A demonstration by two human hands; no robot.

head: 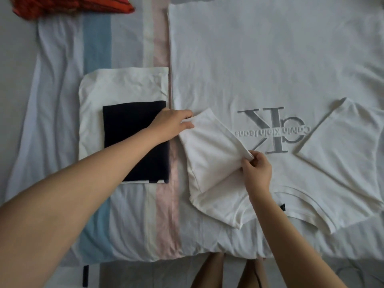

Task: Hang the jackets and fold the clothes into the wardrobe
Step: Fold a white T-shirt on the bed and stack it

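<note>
The left hand (172, 123) pinches one corner of the white T-shirt's sleeve (209, 146), fingers and thumb closed together on the hem. The right hand (257, 171) pinches the other corner of that same hem between thumb and fingertips. The sleeve lies turned in over the body of the T-shirt (249, 69), which is spread flat, front up, on the striped bedsheet (62, 100). The shirt's collar (301, 196) is at the edge nearest the person, with a small black label (282, 208) inside it. The grey logo (274, 132) on the chest sits just beside the held sleeve. The other sleeve (342, 146) is folded in over the shirt on the far side of the logo. Just beside the T-shirt, on the left hand's side, a folded dark garment (133, 129) lies on top of a folded white garment (120, 84). Well apart from the T-shirt, beyond this pile, is a bunched orange cloth (72, 5).
</note>
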